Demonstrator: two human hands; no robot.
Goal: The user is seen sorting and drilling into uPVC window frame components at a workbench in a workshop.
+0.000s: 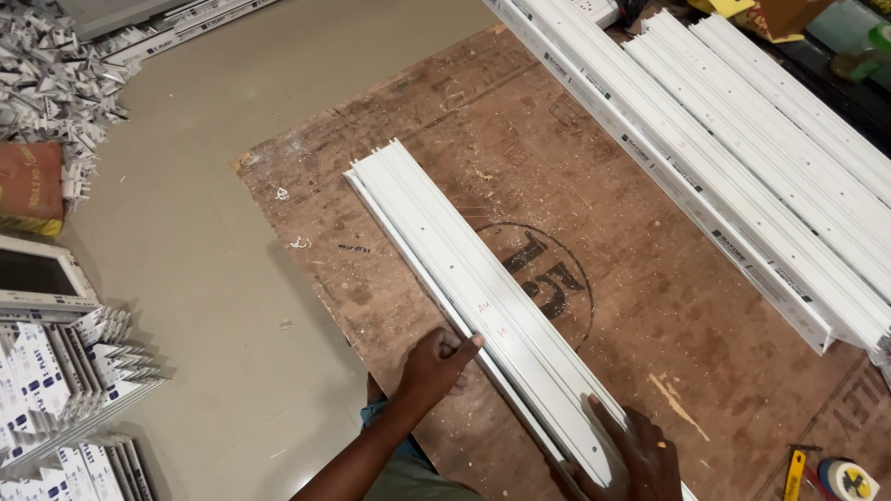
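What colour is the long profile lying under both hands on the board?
White, seen clearly in the head view: the long profile.

Left hand (pixel 436 365) flat, fingers extended; right hand (pixel 640 455) curled, palm down.
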